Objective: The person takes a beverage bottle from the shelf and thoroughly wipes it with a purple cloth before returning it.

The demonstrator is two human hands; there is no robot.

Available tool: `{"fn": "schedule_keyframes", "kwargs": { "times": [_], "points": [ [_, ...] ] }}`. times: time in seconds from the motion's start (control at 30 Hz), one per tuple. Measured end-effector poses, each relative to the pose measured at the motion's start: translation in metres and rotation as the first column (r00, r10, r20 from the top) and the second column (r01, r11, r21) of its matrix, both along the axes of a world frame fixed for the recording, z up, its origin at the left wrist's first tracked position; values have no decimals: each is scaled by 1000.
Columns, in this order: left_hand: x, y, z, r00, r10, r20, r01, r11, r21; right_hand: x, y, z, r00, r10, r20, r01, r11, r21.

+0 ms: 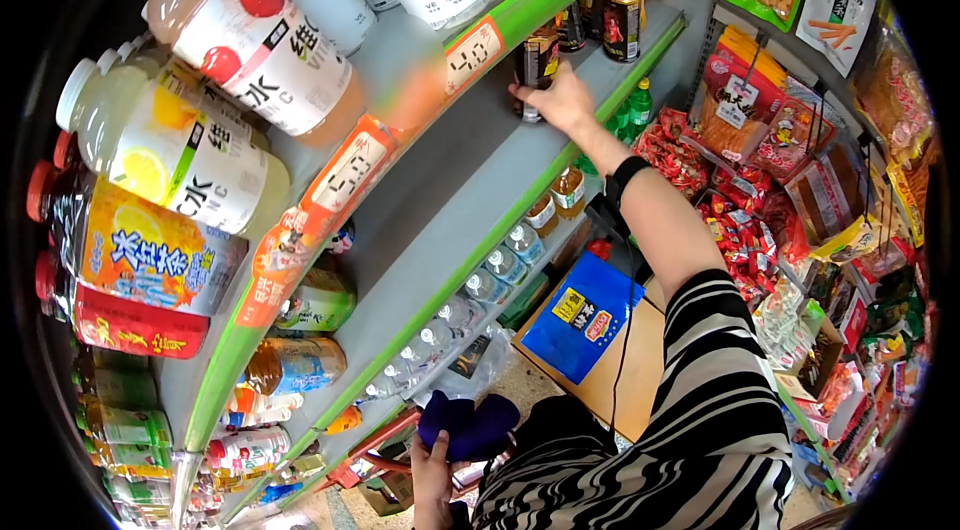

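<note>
My right hand (558, 98), with a black band on the wrist, is closed around a dark can (536, 60) on the grey middle shelf (430, 170). More dark and gold cans (621, 12) stand just beyond it. Low in the view, my left hand (432, 470) grips a bunched dark purple cloth (468, 425), its fingers wrapped over the lower edge.
Large drink bottles (260, 50) line the upper shelf at the left, behind a green edge with price tags (352, 170). Water bottles (485, 285) stand lower down. Snack packets (740, 230) hang and lie at the right. A blue box (583, 318) rests below.
</note>
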State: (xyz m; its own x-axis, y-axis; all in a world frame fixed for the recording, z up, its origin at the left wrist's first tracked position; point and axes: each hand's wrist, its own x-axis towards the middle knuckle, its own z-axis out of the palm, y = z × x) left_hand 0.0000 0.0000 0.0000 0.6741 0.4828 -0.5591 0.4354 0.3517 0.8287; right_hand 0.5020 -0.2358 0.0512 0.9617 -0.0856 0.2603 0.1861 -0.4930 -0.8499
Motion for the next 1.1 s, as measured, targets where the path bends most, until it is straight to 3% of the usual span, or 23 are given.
{"fn": "schedule_keyframes", "kwargs": {
  "times": [0.07, 0.1, 0.17, 0.2, 0.27, 0.43, 0.47, 0.5, 0.57, 0.63, 0.7, 0.9, 0.93, 0.97, 1.03, 1.1],
  "points": [
    [13, -1, -8, 1000, 5, -10, -5, 1000, -21, -13, 8, 7, 999, 26, -47, -23, 998, 53],
    [7, 10, -4, 998, -8, 58, 8, 1000, -2, -28, 24, 20, 997, 71, 28, -75, 987, 144],
    [6, 2, -13, 997, -18, 71, 18, 1000, -5, -52, 18, 23, 975, 211, -64, -193, 958, 212],
    [-23, -1, 2, 999, -10, 41, 10, 1000, -1, -80, 22, -2, 968, 208, -139, -172, 957, 232],
    [-7, -5, -15, 984, 17, 180, -20, 1000, 14, -97, 25, 3, 946, 309, -94, -268, 913, 308],
    [-65, -10, 13, 962, 46, 270, -37, 999, -38, -246, 38, 8, 852, 519, -63, -449, 788, 422],
    [-81, -4, -3, 956, 2, 294, -16, 999, 45, -269, 42, -3, 845, 530, -78, -433, 762, 482],
    [-76, -18, 39, 965, -13, 262, 20, 999, -26, -289, 47, -7, 820, 568, -72, -460, 728, 508],
    [-93, -16, 39, 973, -88, 215, 89, 996, 6, -343, 50, 11, 787, 602, -139, -469, 729, 499],
    [-105, -11, 31, 985, -99, 141, 109, 992, -67, -375, 61, -7, 741, 662, -111, -538, 684, 493],
    [-113, -18, 35, 977, -139, 161, 140, 990, 4, -406, 67, -31, 709, 687, -160, -593, 703, 392],
    [-129, -32, 48, 885, -137, 445, 162, 987, -20, -510, 65, 26, 659, 741, -129, -749, 662, -31],
    [-132, -35, 43, 868, -145, 475, 134, 989, 57, -521, 67, 26, 646, 738, -198, -763, 635, -124],
    [-136, -40, 42, 850, -158, 503, 105, 986, 133, -534, 68, 19, 647, 754, -115, -762, 633, -137],
    [-141, -49, 47, 873, -10, 488, 9, 1000, 4, -551, 67, 23, 624, 766, -156, -777, 586, -231],
    [-150, -59, 60, 878, 19, 478, -26, 1000, 9, -565, 66, 19, 616, 778, -124, -777, 574, -256]
  ]
}}
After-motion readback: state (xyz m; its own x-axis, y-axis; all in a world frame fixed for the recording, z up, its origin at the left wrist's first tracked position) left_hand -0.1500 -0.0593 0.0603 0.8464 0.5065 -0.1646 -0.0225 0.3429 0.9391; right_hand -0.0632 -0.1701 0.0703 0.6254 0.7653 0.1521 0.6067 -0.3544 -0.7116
